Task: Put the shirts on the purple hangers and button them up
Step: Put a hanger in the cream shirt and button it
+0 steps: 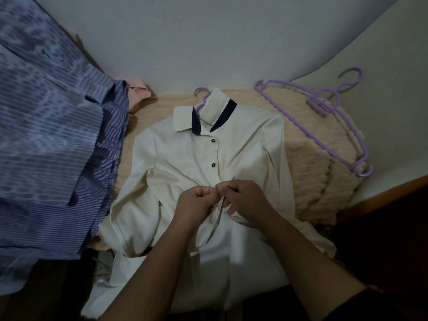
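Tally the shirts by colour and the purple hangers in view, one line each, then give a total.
White shirt: 1
Blue striped shirt: 1
Pink shirt, only partly visible: 1
Purple hanger inside the white shirt: 1
Spare purple hangers, overlapping so the count is uncertain: 2
Total: 6

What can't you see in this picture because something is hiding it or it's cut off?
Head view only:
- The third button: the left hand and right hand cover it on the cream cotton shirt with navy collar trim.
- The purple plastic hanger inside that shirt: only its hook shows.
- The pink shirt: mostly under the blue striped shirt.
- The cream shirt's hem: dark and blurred.
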